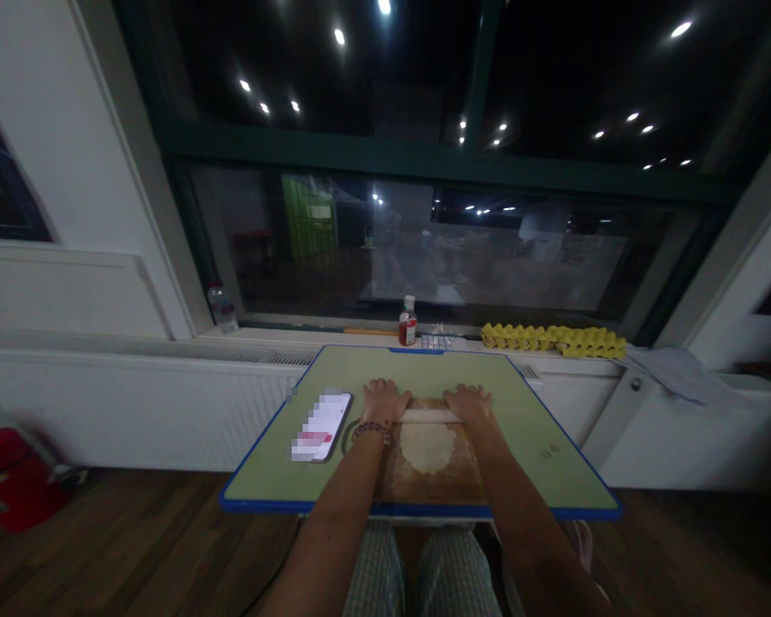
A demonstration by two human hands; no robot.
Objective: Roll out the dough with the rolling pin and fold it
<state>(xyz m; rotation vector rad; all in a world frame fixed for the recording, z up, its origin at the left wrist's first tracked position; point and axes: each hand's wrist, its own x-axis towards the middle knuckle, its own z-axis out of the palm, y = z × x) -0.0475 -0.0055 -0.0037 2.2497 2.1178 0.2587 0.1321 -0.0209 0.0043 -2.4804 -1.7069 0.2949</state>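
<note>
A pale flat piece of dough (428, 446) lies on a brown wooden board (453, 482) on the green table (540, 437). A light wooden rolling pin (429, 416) rests across the far edge of the dough. My left hand (384, 400) presses on the pin's left end, a bead bracelet on its wrist. My right hand (468, 401) presses on the right end. Both palms lie flat over the pin.
A phone (322, 426) lies on the table left of the board. On the window ledge behind stand a small red bottle (408, 324), yellow egg trays (556, 339), a water bottle (222, 307) and papers (678, 370). A red object (6, 476) sits on the floor, left.
</note>
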